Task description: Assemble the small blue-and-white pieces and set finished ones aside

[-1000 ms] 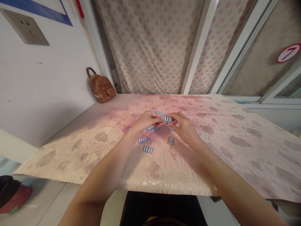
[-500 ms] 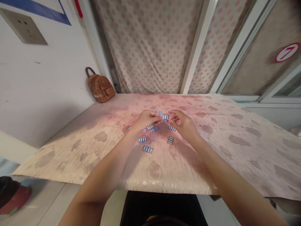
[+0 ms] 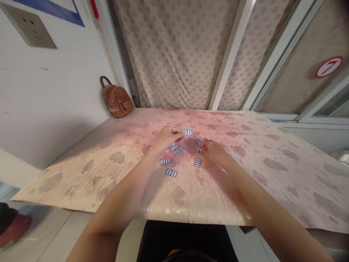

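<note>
My left hand (image 3: 170,137) is raised a little over the middle of the table, thumb and fingers pinched on a small flat piece (image 3: 188,133) with blue and white bars. My right hand (image 3: 214,150) is lower and to the right, its fingers closed at the edge of a similar barred piece (image 3: 199,149) on the tablecloth; whether it is lifted cannot be seen. Another barred piece (image 3: 197,162) lies just below that hand. Between my forearms are a few overlapping pieces (image 3: 177,148), with a barred piece (image 3: 165,161) and another piece (image 3: 171,173) nearer me.
The table (image 3: 261,189) wears a cream and pink cloth with leaf-like prints. A small brown backpack (image 3: 118,100) leans in the back left corner by the wall. A dotted curtain (image 3: 177,54) hangs behind the table. A wall socket (image 3: 29,27) is at upper left.
My right hand has come away from my left and moved down to the loose pieces at right, its fingers closing there. My left hand still pinches its piece, shifted slightly left.
</note>
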The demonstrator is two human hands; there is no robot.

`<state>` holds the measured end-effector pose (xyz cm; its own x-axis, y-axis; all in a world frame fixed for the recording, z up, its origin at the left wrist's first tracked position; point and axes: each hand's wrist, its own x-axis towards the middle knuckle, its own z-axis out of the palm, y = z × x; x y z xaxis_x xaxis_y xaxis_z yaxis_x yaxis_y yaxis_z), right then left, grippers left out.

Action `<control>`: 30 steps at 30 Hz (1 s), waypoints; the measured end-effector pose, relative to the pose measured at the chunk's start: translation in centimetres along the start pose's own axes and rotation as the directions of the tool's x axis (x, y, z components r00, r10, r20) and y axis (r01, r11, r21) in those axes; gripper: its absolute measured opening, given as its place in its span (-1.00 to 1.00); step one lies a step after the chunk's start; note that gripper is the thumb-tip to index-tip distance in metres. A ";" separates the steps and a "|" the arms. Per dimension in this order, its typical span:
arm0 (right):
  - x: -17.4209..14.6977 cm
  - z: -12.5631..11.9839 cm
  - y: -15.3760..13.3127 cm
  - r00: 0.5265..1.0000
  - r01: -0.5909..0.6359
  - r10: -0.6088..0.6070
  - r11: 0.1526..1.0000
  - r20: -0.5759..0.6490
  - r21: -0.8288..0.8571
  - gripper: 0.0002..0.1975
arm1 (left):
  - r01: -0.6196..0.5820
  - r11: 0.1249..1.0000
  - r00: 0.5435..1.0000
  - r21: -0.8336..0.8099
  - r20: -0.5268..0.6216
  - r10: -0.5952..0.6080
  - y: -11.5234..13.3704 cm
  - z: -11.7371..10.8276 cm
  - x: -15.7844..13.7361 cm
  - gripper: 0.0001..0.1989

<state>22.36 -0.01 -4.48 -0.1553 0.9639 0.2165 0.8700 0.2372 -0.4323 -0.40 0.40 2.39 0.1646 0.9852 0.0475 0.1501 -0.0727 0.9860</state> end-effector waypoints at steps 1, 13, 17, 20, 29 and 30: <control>0.0 0.0 0.0 1.000 -0.006 0.006 1.000 -0.001 -0.005 -0.95 | -0.002 1.000 1.000 0.001 -0.001 0.002 0.0 0.0 0.0 -0.89; -0.7 -3.4 -3.3 0.972 0.072 -0.021 0.975 -0.232 0.211 -0.85 | -0.053 0.998 0.999 0.044 0.000 0.053 -0.5 0.3 0.0 -0.87; -1.2 -4.3 -4.6 0.953 0.191 -0.100 0.931 -0.287 0.310 -0.81 | -0.074 0.996 0.997 0.058 0.005 0.074 -0.5 0.7 -0.2 -0.86; -1.5 -4.4 -5.2 0.946 0.239 -0.154 0.926 -0.285 0.292 -0.80 | -0.095 0.993 0.995 0.070 0.028 0.093 -0.5 1.0 -0.4 -0.86; -1.3 -4.3 -4.8 0.948 0.226 -0.178 0.960 -0.264 0.165 -0.81 | -0.105 0.988 0.991 0.109 0.088 0.096 -0.9 1.6 -0.3 -0.89; -1.3 -4.4 -4.8 0.948 0.226 -0.181 0.961 -0.260 0.156 -0.82 | -0.102 0.989 0.991 0.108 0.096 0.092 -0.9 1.6 -0.4 -0.89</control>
<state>20.44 -2.94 1.12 -0.1828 0.8398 0.5112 0.7281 0.4651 -0.5036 0.99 -0.15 1.27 0.2704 0.9550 0.1221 0.2372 -0.1891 0.9529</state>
